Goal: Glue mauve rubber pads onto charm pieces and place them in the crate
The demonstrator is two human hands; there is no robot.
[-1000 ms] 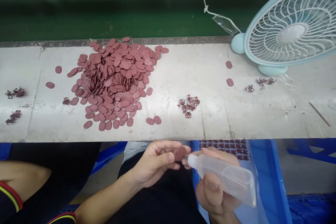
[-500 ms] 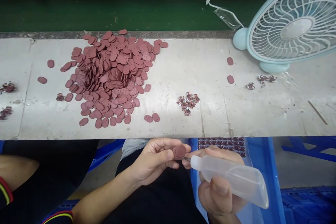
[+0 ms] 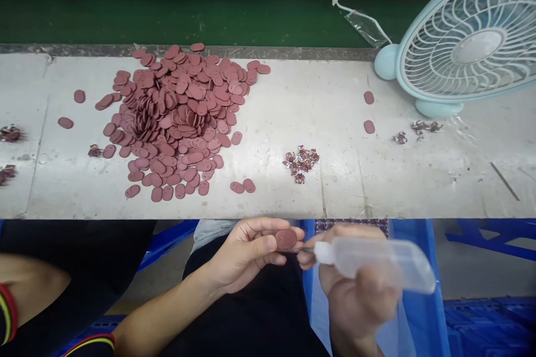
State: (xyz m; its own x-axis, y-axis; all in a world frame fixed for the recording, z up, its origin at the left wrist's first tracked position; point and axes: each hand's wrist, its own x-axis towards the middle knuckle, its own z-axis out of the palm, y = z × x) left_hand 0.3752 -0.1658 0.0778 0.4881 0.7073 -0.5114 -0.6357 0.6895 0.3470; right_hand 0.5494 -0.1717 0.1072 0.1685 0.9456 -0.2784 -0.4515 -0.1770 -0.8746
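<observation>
Between the thumb and fingers of my left hand is a flat reddish-brown oval piece with small holes in it. My right hand, partly blurred, grips a translucent squeeze bottle with a white cap and a thin metal tip. The bottle lies nearly level, its tip pointing left at the lower right edge of the oval piece; whether it touches cannot be told. Beyond my hands, on the table, lies a big heap of similar oval pieces. A small cluster of shiny brown parts sits right of the heap.
A light blue fan stands at the table's back right. Below the table edge, a blue tray holds rows of small brown parts, partly behind my right hand. Another person's arm is at the left.
My right hand has moved slightly right and turned the bottle from slanting to nearly level. The bottle's tip has shifted right along the oval piece's edge. My left hand stays almost still.
</observation>
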